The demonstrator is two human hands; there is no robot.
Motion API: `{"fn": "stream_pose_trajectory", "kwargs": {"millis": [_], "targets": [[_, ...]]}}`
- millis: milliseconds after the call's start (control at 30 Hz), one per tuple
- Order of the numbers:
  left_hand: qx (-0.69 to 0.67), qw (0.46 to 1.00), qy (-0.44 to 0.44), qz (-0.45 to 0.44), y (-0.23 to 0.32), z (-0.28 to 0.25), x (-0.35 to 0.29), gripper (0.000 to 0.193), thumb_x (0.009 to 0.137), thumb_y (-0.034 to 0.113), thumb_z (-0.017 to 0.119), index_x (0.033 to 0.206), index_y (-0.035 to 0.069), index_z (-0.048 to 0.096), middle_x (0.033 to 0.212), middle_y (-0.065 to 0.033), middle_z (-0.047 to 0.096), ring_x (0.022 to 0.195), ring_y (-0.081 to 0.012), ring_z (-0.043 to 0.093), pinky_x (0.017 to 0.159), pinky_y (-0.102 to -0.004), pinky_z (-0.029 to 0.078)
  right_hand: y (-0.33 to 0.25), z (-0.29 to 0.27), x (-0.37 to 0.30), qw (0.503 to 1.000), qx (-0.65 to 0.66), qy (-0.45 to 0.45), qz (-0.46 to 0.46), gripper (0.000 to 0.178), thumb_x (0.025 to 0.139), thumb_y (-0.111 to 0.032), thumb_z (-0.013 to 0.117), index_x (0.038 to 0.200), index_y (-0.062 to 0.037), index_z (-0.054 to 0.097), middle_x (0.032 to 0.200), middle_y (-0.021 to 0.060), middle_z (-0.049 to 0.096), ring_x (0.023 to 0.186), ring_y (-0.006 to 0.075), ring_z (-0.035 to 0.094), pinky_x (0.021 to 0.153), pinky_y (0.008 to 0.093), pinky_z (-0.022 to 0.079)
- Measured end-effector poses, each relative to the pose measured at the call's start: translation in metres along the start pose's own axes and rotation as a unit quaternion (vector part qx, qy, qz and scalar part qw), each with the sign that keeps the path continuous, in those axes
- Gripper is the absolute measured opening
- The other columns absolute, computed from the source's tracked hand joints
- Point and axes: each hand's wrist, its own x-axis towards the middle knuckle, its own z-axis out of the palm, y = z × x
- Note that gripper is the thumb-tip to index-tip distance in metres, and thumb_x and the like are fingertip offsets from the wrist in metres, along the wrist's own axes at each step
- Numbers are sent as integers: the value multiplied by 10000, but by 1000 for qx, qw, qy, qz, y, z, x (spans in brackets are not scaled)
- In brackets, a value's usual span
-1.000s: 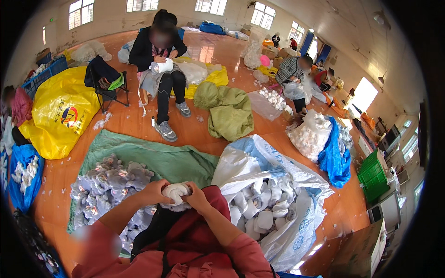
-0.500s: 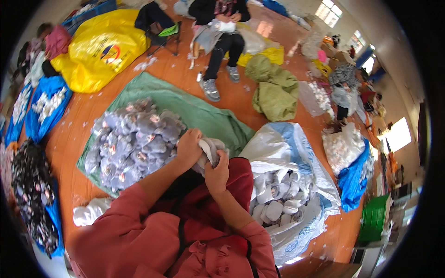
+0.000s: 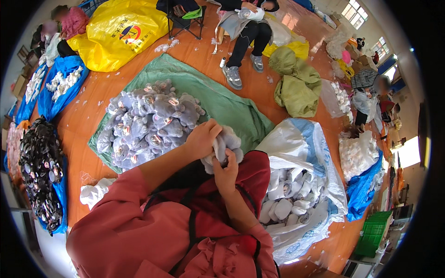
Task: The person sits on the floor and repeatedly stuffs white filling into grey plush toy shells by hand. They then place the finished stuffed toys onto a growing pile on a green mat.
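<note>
Clamped in left hand [image 3: 202,139], right hand [image 3: 225,175]: plush piece [image 3: 232,137]. Likely done, on green sheet [image 3: 225,102]: grey toys [image 3: 155,118]; likely pending, right thereof: white pieces [image 3: 282,211].

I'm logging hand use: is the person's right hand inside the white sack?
No, the right hand is on the grey plush piece, together with the left hand, to the left of the white sack.

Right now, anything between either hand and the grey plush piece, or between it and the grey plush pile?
Left hand and right hand both hold the grey plush piece; nothing visible stands between. Toward the grey plush pile on the green sheet, only the left hand visibly stands in the way.
</note>
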Motion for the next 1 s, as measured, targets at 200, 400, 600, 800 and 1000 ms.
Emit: {"fn": "stream_pose_trajectory", "kwargs": {"millis": [200,400,600,800,1000], "targets": [[-88,996,-12,-19,3,-2,1,428,767,130,647,1181,54,570,900,-139,545,761,-363,582,644,-420,474,1,10,-21,998,-7,-32,-60,358,807,-51,739,1118,-10,567,963,98,625,802,180,586,733,292,484],[-1,990,84,114,-7,-11,-21,342,755,129,669,1088,65,623,947,-127,553,770,-322,598,658,-393,512,-2,-62,-18,982,146,-115,-44,195,901,31,611,1092,-5,593,1095,77,580,999,162,568,903,279,447],[24,968,113,221,6,-12,-17,268,733,106,682,992,65,630,992,-124,563,795,-293,616,616,-359,538,-18,-66,2,987,140,-66,44,129,931,-37,621,1056,-7,628,988,32,600,877,118,568,800,238,454],[46,969,98,220,5,-9,-23,289,713,117,689,998,116,643,986,-102,562,732,-249,611,570,-333,525,-35,-67,15,994,-50,-98,25,148,858,-60,660,995,-6,666,940,122,653,849,236,635,772,314,500],[69,957,113,257,15,-11,-18,283,691,146,717,967,193,671,992,-59,550,690,-191,585,541,-304,503,-31,-88,29,971,-42,-218,93,180,853,-98,643,981,28,661,905,144,676,784,225,651,714,330,515]]}}
